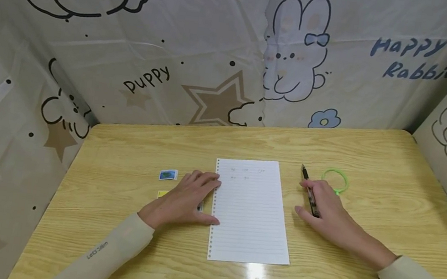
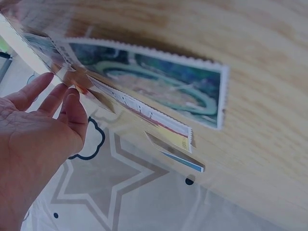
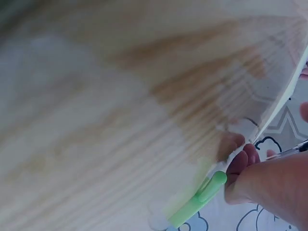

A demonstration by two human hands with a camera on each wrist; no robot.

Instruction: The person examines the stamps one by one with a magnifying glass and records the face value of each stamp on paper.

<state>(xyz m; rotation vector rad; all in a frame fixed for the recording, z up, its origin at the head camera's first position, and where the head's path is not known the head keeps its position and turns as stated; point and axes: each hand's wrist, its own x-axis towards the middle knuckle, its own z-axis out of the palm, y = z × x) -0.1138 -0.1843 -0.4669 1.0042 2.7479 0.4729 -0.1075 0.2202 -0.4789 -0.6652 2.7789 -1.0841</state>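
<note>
A lined sheet of loose-leaf paper [image 1: 249, 218] with faint writing near its top lies between the hands. My left hand [image 1: 186, 198] rests at its punched left edge, fingers and thumb spread along that edge. Under and beside this hand are small stamps: a blue one [image 1: 168, 175], a yellow one [image 1: 162, 193] partly covered, and a green-and-blue one [image 2: 149, 82] in the left wrist view. Right of the sheet, my right hand [image 1: 330, 215] holds a black pen [image 1: 310, 193] loosely between thumb and fingers, its tip pointing away from me.
A green ring [image 1: 336, 170] lies just beyond the right hand; its green handle [image 3: 199, 199] shows in the right wrist view, like a magnifying glass. The wooden table [image 1: 129, 146] meets printed cloth walls [image 1: 203, 38] at the back and both sides.
</note>
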